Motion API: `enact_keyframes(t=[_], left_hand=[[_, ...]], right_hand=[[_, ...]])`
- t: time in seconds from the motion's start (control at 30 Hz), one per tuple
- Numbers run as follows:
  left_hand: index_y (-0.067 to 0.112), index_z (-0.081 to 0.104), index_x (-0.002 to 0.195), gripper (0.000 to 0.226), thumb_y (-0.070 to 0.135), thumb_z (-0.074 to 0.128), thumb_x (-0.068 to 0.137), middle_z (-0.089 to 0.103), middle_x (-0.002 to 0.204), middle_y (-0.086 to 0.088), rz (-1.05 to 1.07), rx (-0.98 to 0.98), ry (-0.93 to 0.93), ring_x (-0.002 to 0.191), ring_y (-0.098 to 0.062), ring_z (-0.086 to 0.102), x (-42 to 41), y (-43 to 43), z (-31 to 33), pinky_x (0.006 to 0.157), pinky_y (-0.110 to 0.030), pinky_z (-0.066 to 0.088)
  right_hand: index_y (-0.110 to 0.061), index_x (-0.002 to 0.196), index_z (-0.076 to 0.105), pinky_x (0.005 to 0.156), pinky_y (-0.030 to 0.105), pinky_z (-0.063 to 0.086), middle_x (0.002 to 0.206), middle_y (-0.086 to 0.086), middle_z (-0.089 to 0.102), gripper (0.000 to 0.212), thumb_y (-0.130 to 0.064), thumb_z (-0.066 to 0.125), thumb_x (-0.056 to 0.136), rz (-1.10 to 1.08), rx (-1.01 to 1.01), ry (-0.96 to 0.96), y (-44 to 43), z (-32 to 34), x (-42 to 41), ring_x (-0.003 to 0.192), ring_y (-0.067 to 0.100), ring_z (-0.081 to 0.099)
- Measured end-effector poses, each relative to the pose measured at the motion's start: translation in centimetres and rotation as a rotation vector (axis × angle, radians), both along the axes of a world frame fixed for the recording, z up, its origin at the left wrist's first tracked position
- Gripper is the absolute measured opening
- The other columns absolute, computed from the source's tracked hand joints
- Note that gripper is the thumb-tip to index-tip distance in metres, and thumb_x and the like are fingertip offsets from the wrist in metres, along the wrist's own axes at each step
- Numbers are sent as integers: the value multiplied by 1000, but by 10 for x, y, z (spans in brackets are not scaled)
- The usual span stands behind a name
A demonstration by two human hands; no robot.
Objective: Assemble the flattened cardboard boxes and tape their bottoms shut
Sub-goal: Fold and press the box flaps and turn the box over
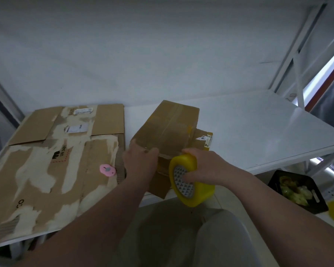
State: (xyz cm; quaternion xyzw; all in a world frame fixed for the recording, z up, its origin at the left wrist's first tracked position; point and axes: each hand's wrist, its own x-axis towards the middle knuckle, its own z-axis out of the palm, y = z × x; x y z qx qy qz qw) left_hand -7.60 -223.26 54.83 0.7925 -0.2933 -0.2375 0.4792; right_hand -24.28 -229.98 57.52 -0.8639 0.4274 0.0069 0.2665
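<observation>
An assembled brown cardboard box (170, 128) stands on the white table (258, 132), with a strip of tape running along its top seam. My left hand (140, 158) rests on its near left corner, fingers curled over the edge. My right hand (202, 166) grips a big yellow tape roll (189, 182) held against the box's near side, fingers inside its grey core. Flattened cardboard boxes (46, 170) with torn surfaces lie in a stack on the left of the table.
A small pink cutter (107, 170) lies on the flattened cardboard beside my left wrist. A black bin (297, 191) with yellowish contents stands on the floor at the right. White shelf frames (297, 54) rise at the back right. My lap is below the table edge.
</observation>
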Motion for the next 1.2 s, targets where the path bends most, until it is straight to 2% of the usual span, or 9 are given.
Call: enact_keyframes(t=[0.1,0.2,0.33,0.43,0.6,0.8,0.9,1.07,1.2], left_hand=[[9,60,109,37,39,60,87,66,92,-15,-46,130,799,82,-30,61,-11,7,12,67,-37,50],[5,62,88,37,42,56,93,68,57,-12,-231,209,996,62,-25,60,-18,8,20,53,-32,47],[1,64,104,33,29,64,87,70,74,-15,-255,225,1006,77,-30,62,-12,0,16,60,-40,47],[2,62,92,19,20,64,84,65,64,-12,-247,233,951,67,-27,59,-4,-2,13,57,-36,45],[4,60,112,50,18,69,65,65,95,-18,-372,191,930,84,-33,64,15,-17,7,73,-44,51],[3,57,120,73,21,85,55,65,109,-18,-283,232,700,95,-34,65,34,-45,18,85,-48,52],[6,55,113,51,20,79,71,60,108,-18,-243,271,546,93,-35,62,39,-47,45,75,-45,53],[5,53,102,27,15,70,83,55,88,-13,-232,276,457,74,-28,57,45,-50,48,56,-37,46],[3,54,108,41,19,77,78,61,94,-16,-128,227,672,81,-29,63,36,-38,23,67,-41,54]], right_hand=[[-30,141,32,81,27,46,132,-4,49,88,-59,73,70,-20,23,-21,8,1,13,106,16,50],[-26,140,33,82,31,49,126,-4,51,94,-66,72,64,-30,41,-2,15,2,22,105,16,52],[-24,129,40,73,26,48,110,-6,52,84,-65,74,63,-35,101,-30,22,5,27,93,12,53],[-22,135,33,67,23,43,109,-8,46,90,-61,75,66,-26,132,-43,29,5,30,95,12,50],[-20,136,38,69,29,58,98,0,57,68,-23,76,79,-193,393,-360,25,11,41,70,16,67],[-26,120,51,74,21,47,98,-10,52,41,-35,68,84,-253,153,-465,-6,8,42,96,10,54],[-29,127,53,90,23,39,121,-7,55,36,-25,58,91,-203,-246,-319,-30,5,35,120,17,45],[-37,147,28,118,45,5,158,-5,19,54,-19,44,98,95,-253,-61,-55,-7,49,146,23,6],[-44,148,22,113,44,24,159,-10,10,67,-4,40,97,197,-210,117,-59,-17,65,147,22,8]])
